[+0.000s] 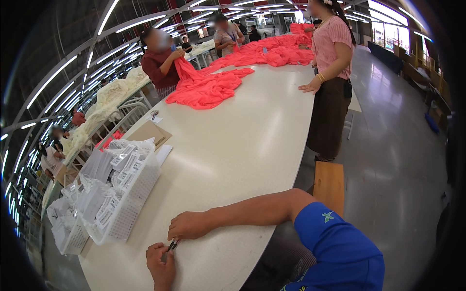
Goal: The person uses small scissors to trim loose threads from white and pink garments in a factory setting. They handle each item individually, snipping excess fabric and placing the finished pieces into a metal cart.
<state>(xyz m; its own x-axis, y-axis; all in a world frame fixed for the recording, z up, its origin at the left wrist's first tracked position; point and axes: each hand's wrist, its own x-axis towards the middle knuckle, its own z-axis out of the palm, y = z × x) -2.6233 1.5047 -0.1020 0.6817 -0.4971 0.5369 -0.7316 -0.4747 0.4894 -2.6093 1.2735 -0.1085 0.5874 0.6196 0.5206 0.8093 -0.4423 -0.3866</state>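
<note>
Over the near part of the white table, my two hands are close together. My right hand (187, 225) reaches in from the right, its forearm across the table edge, with the fingers bent and pinched downward. Just below it, my left hand (160, 266) is curled, palm side partly up. Between the fingertips of both hands is a small, thin dark tool (172, 245) with a shiny edge. It is too small to tell its exact kind. Both hands appear to grip it, the left at its lower end and the right at its upper end.
White perforated baskets (127, 206) full of bagged, labelled packets stand at the table's left edge. Brown cardboard (149, 132) lies behind them. Farther off, bright coral fabric (208, 89) spreads over the table (233, 145), with several people around it. A wooden bench (328, 186) stands at right.
</note>
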